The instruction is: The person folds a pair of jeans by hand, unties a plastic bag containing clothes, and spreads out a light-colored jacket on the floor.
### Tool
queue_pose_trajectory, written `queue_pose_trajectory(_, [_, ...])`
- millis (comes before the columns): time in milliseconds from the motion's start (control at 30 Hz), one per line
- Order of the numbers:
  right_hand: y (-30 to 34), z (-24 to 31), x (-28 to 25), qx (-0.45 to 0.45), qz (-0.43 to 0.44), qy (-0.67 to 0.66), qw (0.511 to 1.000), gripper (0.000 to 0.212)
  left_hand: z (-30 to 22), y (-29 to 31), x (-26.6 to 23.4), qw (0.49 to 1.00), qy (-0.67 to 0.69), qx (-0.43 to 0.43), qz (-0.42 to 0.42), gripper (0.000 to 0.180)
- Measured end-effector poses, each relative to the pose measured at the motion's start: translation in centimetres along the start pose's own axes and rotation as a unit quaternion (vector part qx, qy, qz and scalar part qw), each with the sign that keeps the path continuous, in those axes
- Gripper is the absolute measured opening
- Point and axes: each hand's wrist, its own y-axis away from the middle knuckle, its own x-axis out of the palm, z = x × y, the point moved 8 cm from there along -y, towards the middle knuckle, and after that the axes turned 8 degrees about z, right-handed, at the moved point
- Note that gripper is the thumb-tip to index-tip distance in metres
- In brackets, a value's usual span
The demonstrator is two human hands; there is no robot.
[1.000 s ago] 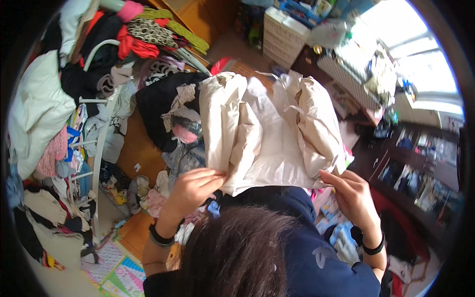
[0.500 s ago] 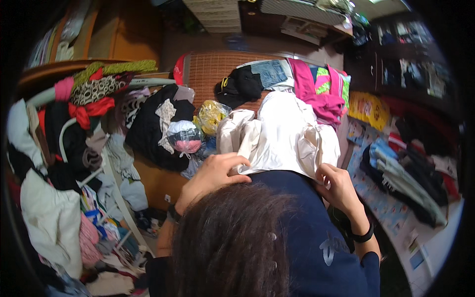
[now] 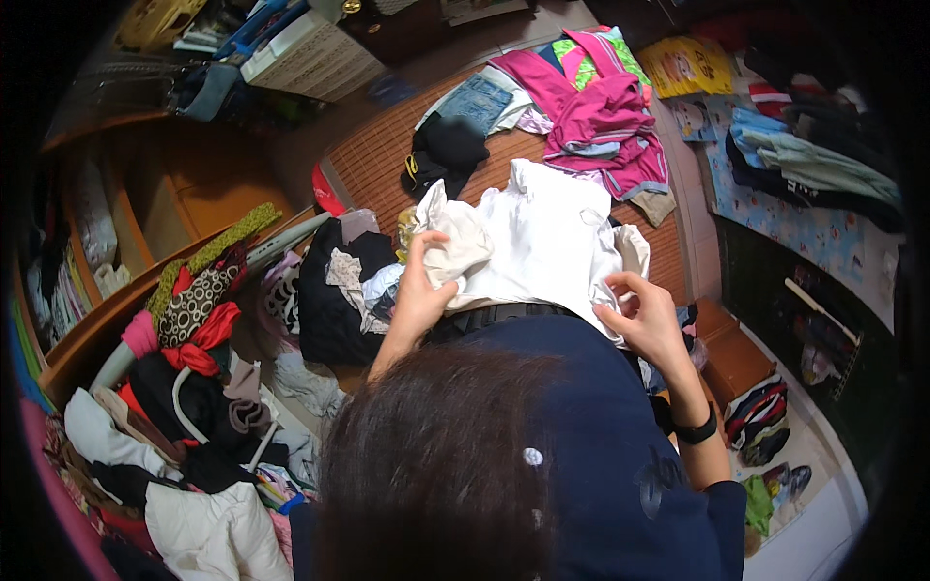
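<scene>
A white long-sleeved shirt [image 3: 542,237] lies spread before me, its hem toward my body. Its left sleeve [image 3: 455,247] is bunched and looks cream-coloured. My left hand [image 3: 417,295] rests at that sleeve, thumb and fingers apart in a curve along the cloth. At the shirt's lower right edge is my right hand [image 3: 644,315], fingers bent and touching the fabric, with a gap between thumb and forefinger. Beyond the shirt lie a black garment [image 3: 455,150], a pair of blue denim shorts [image 3: 475,100] and a magenta jacket [image 3: 601,136].
A brown slatted mat [image 3: 378,145] lies under the clothes. Crowding the left are piled clothes [image 3: 199,436] and an open wooden cabinet [image 3: 223,184]. Folded clothes [image 3: 823,160] and a yellow bag [image 3: 686,66] sit at the right. My hair [image 3: 436,465] covers the lower middle.
The view has turned, so the room is rotated. Both hands have moved up from the hem: the left to the bunched sleeve, the right along the shirt's edge. Their fingers are wider apart.
</scene>
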Motion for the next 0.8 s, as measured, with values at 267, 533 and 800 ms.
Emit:
queue_pose_trajectory(267, [1.2,6.1,1.6,-0.204,-0.037,0.09,0.974,0.028,2.6,-2.3,-0.7,0.841,-0.49,-0.2,0.11,0.047])
queue_pose_trajectory(533, [-0.5,6.8,0.6,-0.289,-0.017,0.11,0.951,0.027,-1.0,-6.2,-0.2,0.8,-0.594,-0.041,-0.071,0.019])
queue_pose_trajectory(800, [-2.0,7.2,-2.0,-0.299,0.01,0.116,0.947,0.031,-7.9,-7.7,2.1,0.97,-0.198,0.134,0.035,0.014])
